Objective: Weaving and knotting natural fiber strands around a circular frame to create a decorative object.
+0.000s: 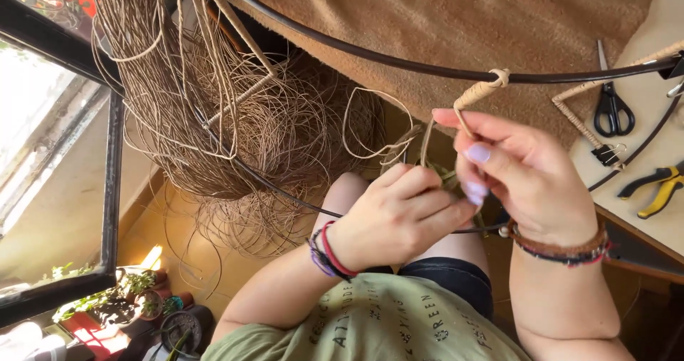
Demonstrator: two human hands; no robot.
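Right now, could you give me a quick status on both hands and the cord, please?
Left hand closed on the cord. Right hand pinches it below the black hoop. Loose cord bundle hangs clear at left.

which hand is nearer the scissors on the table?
Right. The right hand is just left of and below the scissors; the left hand is farther left, beyond the right hand.

left hand (399, 215): I see it closed on the cord (476, 95)
right hand (524, 172): pinching cord below hoop (399, 63)
table (645, 105): scissors (611, 105), pliers (659, 189)
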